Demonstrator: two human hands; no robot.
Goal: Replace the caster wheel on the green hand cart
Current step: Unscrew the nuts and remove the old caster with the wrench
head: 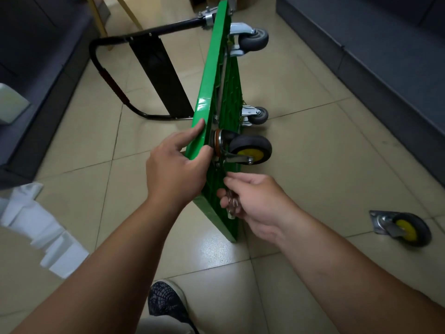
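Left hand [178, 162] clamped, right hand [255, 198] apparently pinching, both forearms outstretched

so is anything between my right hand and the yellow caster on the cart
Nothing visible: the right hand, gripping a metal tool, is just below the mounted caster, only bare cart underside between them.
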